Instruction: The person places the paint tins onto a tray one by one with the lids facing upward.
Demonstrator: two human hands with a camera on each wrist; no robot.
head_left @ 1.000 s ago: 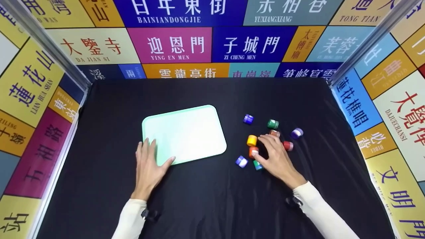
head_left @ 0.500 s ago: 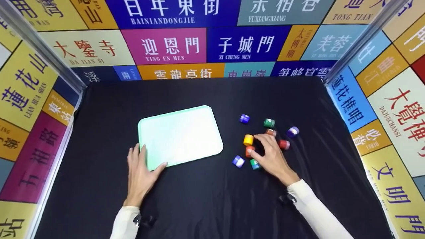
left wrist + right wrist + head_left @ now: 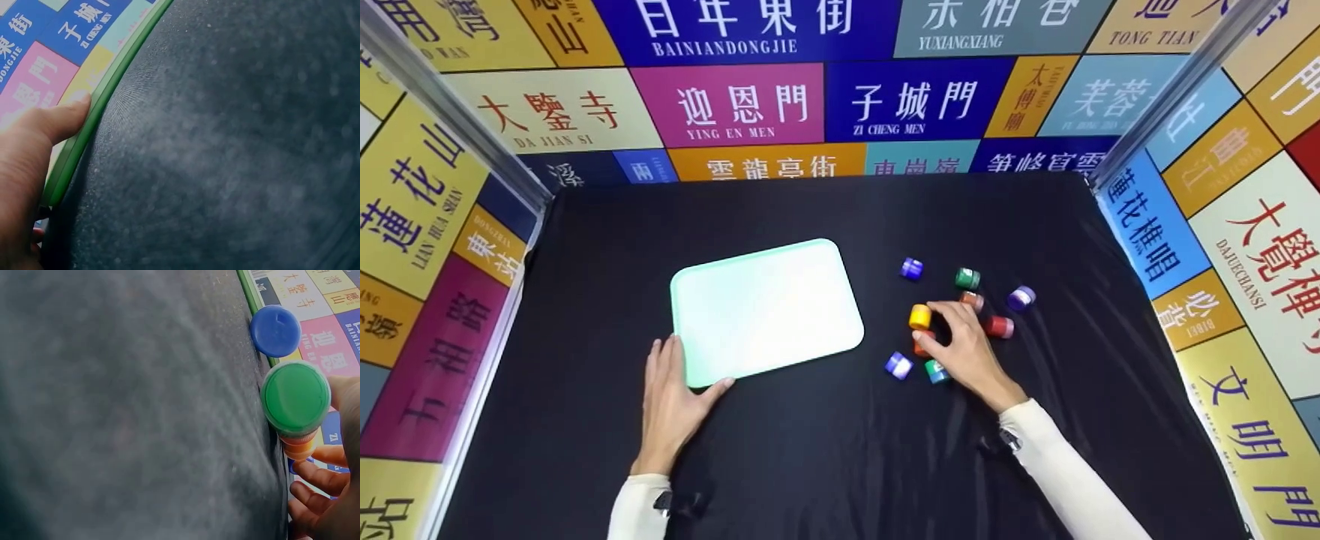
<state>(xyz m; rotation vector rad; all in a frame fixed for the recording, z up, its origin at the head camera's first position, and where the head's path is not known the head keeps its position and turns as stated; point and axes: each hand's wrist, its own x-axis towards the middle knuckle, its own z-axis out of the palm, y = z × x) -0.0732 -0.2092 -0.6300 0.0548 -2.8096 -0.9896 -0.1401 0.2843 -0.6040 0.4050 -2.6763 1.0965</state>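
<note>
A pale green tray point(image 3: 765, 311) lies on the black cloth. My left hand point(image 3: 667, 405) is at its near left corner, straight fingers along the left side and thumb at the near edge; the left wrist view shows the thumb touching the green rim point(image 3: 107, 90). My right hand point(image 3: 967, 352) has index finger and thumb at opposite sides of a yellow paint jar point(image 3: 919, 316). Under the thumb, an orange-red paint jar point(image 3: 922, 345) is partly hidden. Nearer me stand a green paint jar point(image 3: 937, 372) and a blue-violet one point(image 3: 898, 365). The right wrist view shows the green lid point(image 3: 296, 397) hiding the thumb tip.
Around the right hand are a blue jar point(image 3: 912, 268), a dark green jar point(image 3: 967, 278), a brown jar point(image 3: 972, 301), a purple jar point(image 3: 1021, 298) and a red jar point(image 3: 1000, 327). Walls with printed signs point(image 3: 735, 105) enclose the black cloth point(image 3: 810, 465) on three sides.
My left hand has slid toward me and left, off the tray's surface to its corner. The right thumb has shifted from the orange-red jar toward the yellow jar. The jars have kept their places.
</note>
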